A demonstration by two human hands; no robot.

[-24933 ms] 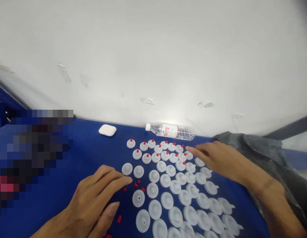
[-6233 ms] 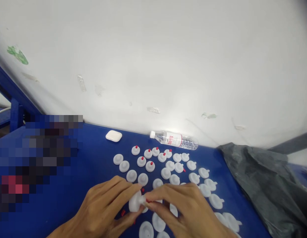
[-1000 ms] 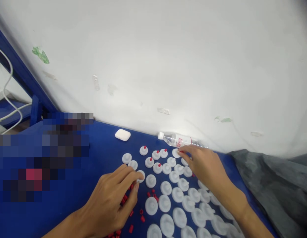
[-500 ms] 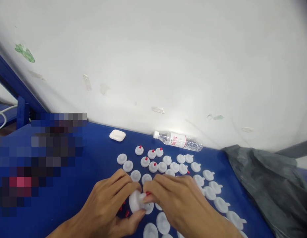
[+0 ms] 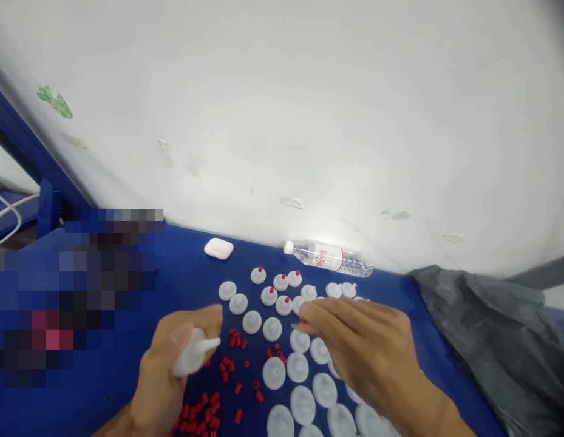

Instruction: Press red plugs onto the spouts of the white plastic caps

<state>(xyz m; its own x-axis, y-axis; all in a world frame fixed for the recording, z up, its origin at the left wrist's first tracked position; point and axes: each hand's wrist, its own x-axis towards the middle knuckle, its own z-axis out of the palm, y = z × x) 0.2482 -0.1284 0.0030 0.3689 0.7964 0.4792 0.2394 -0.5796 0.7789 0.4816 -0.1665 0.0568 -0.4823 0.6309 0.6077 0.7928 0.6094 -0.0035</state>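
Note:
My left hand is closed around a white plastic spout cap, its bare nozzle pointing right. Below and beside that hand lie many small red caps, loose on the blue table. My right hand hovers over the white spout caps, fingers bent together and thumb tip close to them; whatever is between the fingertips is hidden. Farther back, several white spout caps stand with red tips fitted.
A clear water bottle lies along the wall at the back. Left of it is a white rounded case. Dark grey plastic sheeting covers the right side of the blue table. A blurred-out area is at left.
My hands have moved apart: the left went left with the white spout cap, the right moved right. The red piece seen at my right fingertips no longer shows there.

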